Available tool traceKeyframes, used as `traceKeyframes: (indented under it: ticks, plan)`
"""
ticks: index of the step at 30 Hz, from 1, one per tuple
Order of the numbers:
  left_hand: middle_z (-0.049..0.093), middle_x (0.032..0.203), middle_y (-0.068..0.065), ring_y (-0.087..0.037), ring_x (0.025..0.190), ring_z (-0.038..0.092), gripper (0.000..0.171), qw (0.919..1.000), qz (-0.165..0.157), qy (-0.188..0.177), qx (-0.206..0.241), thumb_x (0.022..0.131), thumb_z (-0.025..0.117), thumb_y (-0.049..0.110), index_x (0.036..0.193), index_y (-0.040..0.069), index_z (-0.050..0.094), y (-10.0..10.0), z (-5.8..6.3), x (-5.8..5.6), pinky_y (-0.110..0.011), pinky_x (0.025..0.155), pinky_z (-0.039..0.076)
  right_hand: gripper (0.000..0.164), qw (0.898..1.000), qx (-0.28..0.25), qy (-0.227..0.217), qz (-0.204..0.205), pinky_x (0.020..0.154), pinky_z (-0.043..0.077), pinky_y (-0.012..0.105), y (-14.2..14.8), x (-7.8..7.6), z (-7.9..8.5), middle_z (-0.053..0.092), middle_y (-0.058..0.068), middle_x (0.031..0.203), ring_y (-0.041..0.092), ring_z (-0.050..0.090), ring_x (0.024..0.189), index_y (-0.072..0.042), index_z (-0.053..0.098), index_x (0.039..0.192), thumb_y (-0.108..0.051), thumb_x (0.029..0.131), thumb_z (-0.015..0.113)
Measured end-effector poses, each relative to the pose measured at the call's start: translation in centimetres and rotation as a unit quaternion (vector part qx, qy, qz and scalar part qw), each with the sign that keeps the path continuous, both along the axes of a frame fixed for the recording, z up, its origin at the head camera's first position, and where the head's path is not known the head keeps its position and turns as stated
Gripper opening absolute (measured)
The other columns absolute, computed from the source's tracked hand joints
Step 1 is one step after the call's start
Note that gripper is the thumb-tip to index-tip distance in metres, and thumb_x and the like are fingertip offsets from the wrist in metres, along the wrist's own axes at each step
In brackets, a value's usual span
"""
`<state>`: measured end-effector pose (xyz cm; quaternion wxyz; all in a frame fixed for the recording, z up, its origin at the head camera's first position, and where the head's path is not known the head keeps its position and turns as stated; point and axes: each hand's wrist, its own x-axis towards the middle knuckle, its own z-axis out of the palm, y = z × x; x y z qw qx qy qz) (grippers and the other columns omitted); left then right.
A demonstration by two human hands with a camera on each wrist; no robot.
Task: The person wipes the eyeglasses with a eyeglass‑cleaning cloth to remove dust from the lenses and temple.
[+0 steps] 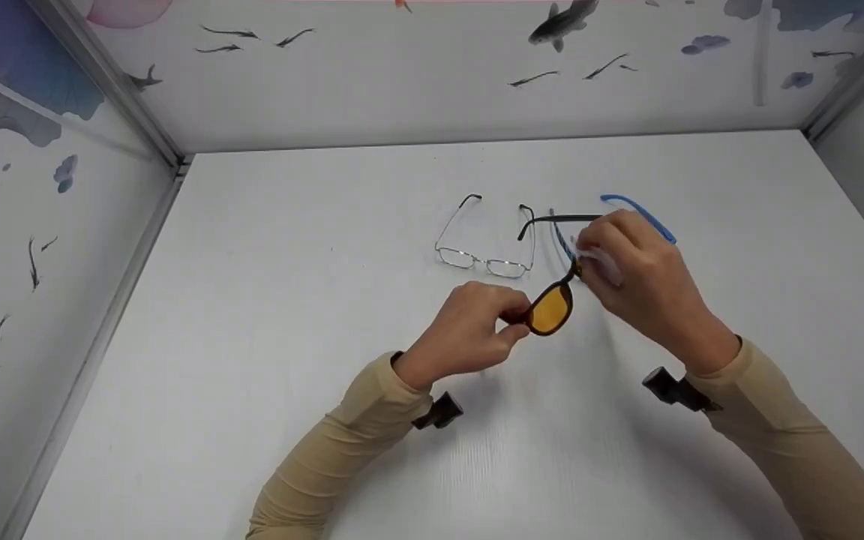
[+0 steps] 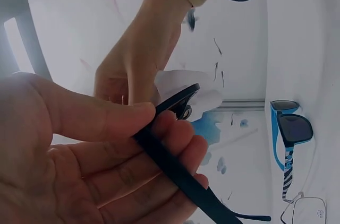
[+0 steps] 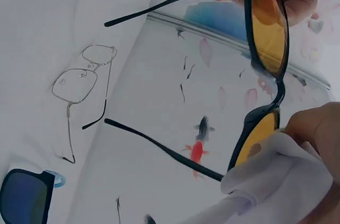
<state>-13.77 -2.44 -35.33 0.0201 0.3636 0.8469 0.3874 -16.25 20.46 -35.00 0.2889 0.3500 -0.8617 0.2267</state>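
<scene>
Yellow-lensed glasses with a dark frame [image 1: 552,309] are raised over the table, temples unfolded. My left hand [image 1: 477,330] pinches them at one end of the frame, thumb against curled fingers near the hinge. A white cloth [image 3: 271,176] is bunched in my right hand [image 1: 646,277], which holds it against the lens at the other end. That lens is partly covered by the cloth in the right wrist view and mostly hidden behind the hand in the head view.
Thin wire-rimmed glasses [image 1: 458,258] lie unfolded on the white table [image 1: 267,300], beyond the left hand. Dark-lensed sunglasses with blue temples [image 2: 295,128] lie beside them, partly behind the right hand in the head view. Patterned panels [image 1: 417,82] enclose the table.
</scene>
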Motion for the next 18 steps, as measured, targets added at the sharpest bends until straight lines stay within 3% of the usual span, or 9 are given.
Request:
traceKeyframes:
  ticks: [5,13,18]
  plan:
    - [0.071,0.085,-0.005,-0.015,0.080,0.067,0.009,0.9998,0.014,0.005,0.016,0.086,0.066,-0.003,0.089,0.002,0.073,-0.6,-0.2,-0.1,-0.023,0.074,0.050,0.033,0.998,0.046,-0.017,0.049,0.072,0.056,0.038,0.1,0.5,-0.7,0.058,0.013,0.095,0.026,0.060,0.087,-0.002,0.059,0.095,0.014,0.071,0.075]
    - [0.069,0.081,-0.001,-0.012,0.076,0.062,0.008,0.9994,0.001,-0.008,-0.035,0.086,0.066,-0.002,0.085,0.004,0.072,-0.4,0.2,0.3,-0.022,0.070,0.047,0.025,0.998,-0.009,-0.018,-0.052,0.066,0.054,0.035,1.3,-0.5,-1.1,0.058,0.014,0.090,0.023,0.060,0.081,0.002,0.060,0.096,0.014,0.077,0.070]
    - [0.069,0.081,-0.001,-0.013,0.075,0.061,0.008,0.9985,0.002,-0.017,-0.052,0.086,0.066,-0.001,0.085,0.004,0.071,0.1,0.1,0.1,-0.023,0.069,0.046,0.025,0.999,0.000,0.003,-0.038,0.068,0.055,0.037,0.4,-0.1,-0.7,0.057,0.015,0.091,0.026,0.058,0.083,0.002,0.059,0.096,0.014,0.076,0.070]
